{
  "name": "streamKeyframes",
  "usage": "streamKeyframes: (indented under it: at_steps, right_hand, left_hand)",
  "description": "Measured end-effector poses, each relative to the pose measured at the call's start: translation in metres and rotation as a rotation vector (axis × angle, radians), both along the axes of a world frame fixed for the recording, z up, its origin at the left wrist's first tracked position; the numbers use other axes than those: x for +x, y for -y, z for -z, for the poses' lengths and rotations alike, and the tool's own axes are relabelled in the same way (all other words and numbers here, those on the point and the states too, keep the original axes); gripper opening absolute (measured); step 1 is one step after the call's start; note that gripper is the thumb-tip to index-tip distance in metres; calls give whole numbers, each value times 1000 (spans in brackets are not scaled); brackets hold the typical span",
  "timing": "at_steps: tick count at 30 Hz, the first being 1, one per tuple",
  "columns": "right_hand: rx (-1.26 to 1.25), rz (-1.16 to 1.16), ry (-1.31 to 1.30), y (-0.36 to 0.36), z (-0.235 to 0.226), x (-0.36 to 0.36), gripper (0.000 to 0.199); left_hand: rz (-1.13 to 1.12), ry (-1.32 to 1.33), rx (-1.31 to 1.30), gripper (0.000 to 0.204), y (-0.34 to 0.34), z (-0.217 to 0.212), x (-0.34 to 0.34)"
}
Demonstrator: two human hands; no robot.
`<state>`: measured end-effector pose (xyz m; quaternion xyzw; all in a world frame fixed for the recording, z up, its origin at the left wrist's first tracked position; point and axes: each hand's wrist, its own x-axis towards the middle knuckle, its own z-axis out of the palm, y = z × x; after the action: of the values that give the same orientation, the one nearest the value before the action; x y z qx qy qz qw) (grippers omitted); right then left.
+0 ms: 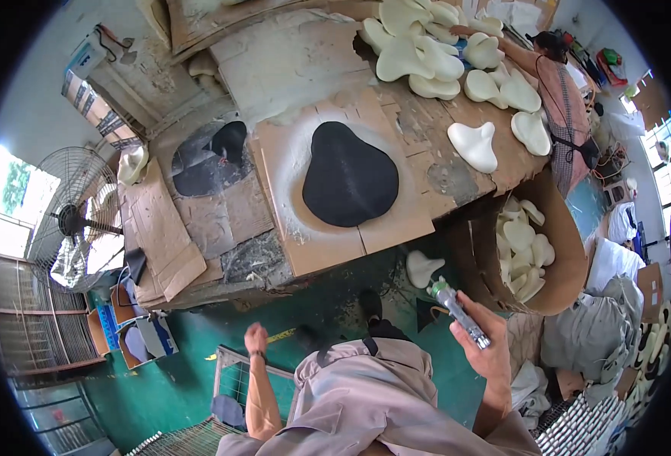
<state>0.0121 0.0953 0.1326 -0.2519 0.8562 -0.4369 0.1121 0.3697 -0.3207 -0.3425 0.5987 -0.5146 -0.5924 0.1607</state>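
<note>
Right hand (pixel 490 351) wraps a spray can (pixel 461 313), fingers closed round its lower body; can is held in the air over the green floor (pixel 335 304), off the near edge of the table (pixel 328 262) and just left of the cardboard box (pixel 571 258). Can's long axis runs diagonally: nozzle end points up-left toward the table edge, base end sits down-right in the palm. A cream foam piece (pixel 424 267) lies just beyond the nozzle, at the table's edge; contact with the can not seen. Left hand (pixel 256 338) hangs low over the floor, holding nothing visible; whether the fingers are curled or spread I cannot tell. On the table, a black pad (pixel 349 175) lies flat on a cardboard sheet (pixel 396 228) ringed with pale overspray, its narrow end pointing away from the person and its broad end toward the near edge. Bare cardboard margin surrounds the pad on all sides. More cream pieces (pixel 474 144) are piled at the far right of the table, well apart from the pad. The box holds further cream pieces. A fan (pixel 73 220) stands to the left, clear of both hands. Open floor lies between the person and the table edge.
</note>
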Motion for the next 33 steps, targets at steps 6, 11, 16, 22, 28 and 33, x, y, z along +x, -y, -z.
streamKeyframes:
  at_steps: [6, 11, 16, 22, 28, 33]
  right_hand:
    - [24, -6, 24, 19, 4, -22, 51]
    - [-63, 43, 2, 17, 11, -33, 48]
    - [-11, -162, -134, 17, 33, -49, 42]
    - [-266, -337, -71, 31, 12, -58, 32]
    - [-227, -286, -121, 23, 10, -54, 29]
    - [-112, -245, -35, -4, 12, -57, 22]
  left_hand:
    - [541, 84, -796, 52, -10, -103, -249]
    - [775, 249, -1269, 42, -26, -135, -370]
    - [851, 539, -902, 64, -64, -122, -407]
    - [745, 581, -798, 71, -39, -124, -389]
    - [834, 592, -677, 75, -45, -138, -399]
    - [837, 451, -769, 67, -74, -123, -432]
